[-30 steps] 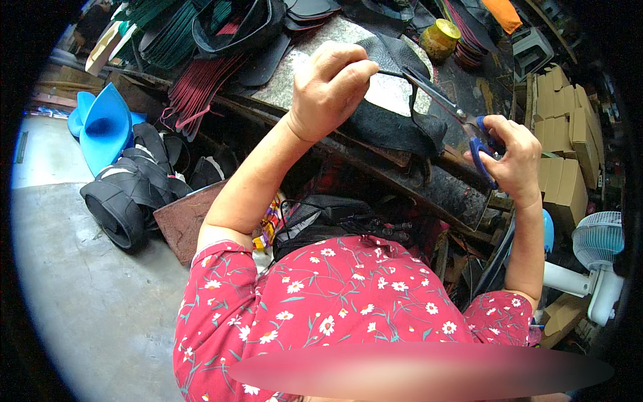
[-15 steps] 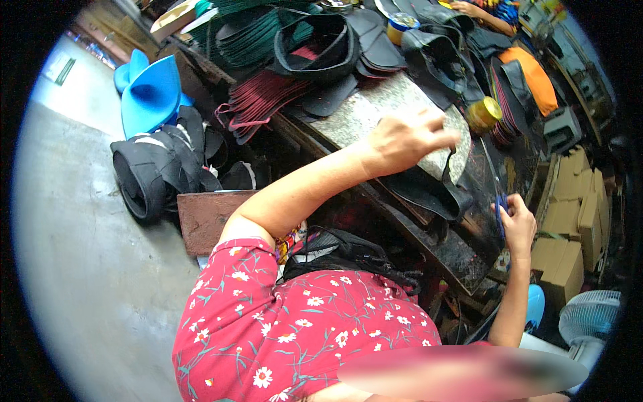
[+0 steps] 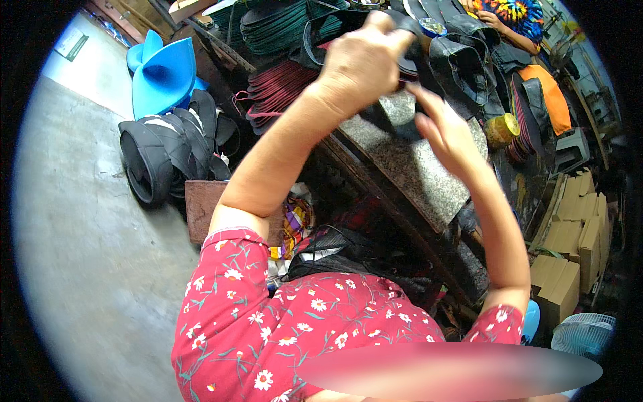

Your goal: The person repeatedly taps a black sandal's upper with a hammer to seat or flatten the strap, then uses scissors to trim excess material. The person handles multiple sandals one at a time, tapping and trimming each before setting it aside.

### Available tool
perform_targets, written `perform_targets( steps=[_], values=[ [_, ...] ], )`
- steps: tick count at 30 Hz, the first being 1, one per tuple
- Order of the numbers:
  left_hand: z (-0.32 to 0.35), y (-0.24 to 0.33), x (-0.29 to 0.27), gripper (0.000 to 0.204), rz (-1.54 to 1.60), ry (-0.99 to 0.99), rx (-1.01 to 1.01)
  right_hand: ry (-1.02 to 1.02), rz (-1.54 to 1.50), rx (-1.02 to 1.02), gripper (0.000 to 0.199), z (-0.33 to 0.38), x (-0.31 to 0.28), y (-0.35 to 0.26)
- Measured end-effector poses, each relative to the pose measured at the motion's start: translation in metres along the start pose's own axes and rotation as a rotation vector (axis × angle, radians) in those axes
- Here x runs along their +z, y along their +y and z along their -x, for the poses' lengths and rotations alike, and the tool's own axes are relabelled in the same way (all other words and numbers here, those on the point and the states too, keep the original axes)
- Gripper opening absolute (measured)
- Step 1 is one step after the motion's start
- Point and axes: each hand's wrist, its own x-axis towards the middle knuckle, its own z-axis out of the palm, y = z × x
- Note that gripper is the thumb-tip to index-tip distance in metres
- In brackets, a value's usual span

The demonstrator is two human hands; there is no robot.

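My left hand (image 3: 362, 63) is raised over the far end of a speckled stone slab (image 3: 439, 184), its fingers curled. It grips a black strip-like piece (image 3: 420, 63), which is smeared by motion and partly hidden behind the fingers. Close by on the right, my right hand (image 3: 450, 134) reaches over the slab with thumb and fingers apart, near the black piece. Beyond the left hand lies a black curved band (image 3: 313, 43), partly covered. Stacks of flat pieces with red edges (image 3: 274, 90) and green edges (image 3: 271, 30) sit to its left.
A yellow can (image 3: 501, 129) stands right of the slab, near an orange piece (image 3: 549, 100). Bundled black pieces (image 3: 151, 167) and blue curved forms (image 3: 164, 77) are at the left. Cardboard boxes (image 3: 559, 268) and a fan (image 3: 583, 335) occupy the right. Another person's hand (image 3: 492, 20) shows at the top.
My left hand has moved up and left, bringing the black piece off the slab's near edge. My right hand has come inward over the slab; the blue-handled tool it held no longer shows.
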Motion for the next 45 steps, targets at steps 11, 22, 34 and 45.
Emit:
perform_targets(
  steps=[11, 22, 34, 45],
  values=[
    [0.045, -0.041, 0.009, 0.06, -0.317, -0.302, -0.571, -0.092, 0.45, 0.015, 0.043, -0.147, 0.035, 0.014],
    [0.03, -0.093, 0.048, 0.02, -0.319, 0.408, -0.362, 0.347, 0.207, -0.528, 0.033, -0.212, 0.034, 0.022],
    [0.024, -0.146, 0.087, 0.039, 0.045, 0.044, -0.696, 0.151, -0.429, -0.108, 0.026, 0.001, -0.187, 0.013],
    [0.037, -0.139, 0.071, 0.048, 0.274, 0.246, -0.427, 0.036, 0.043, 0.124, 0.026, 0.162, -0.241, -0.001]
  ],
)
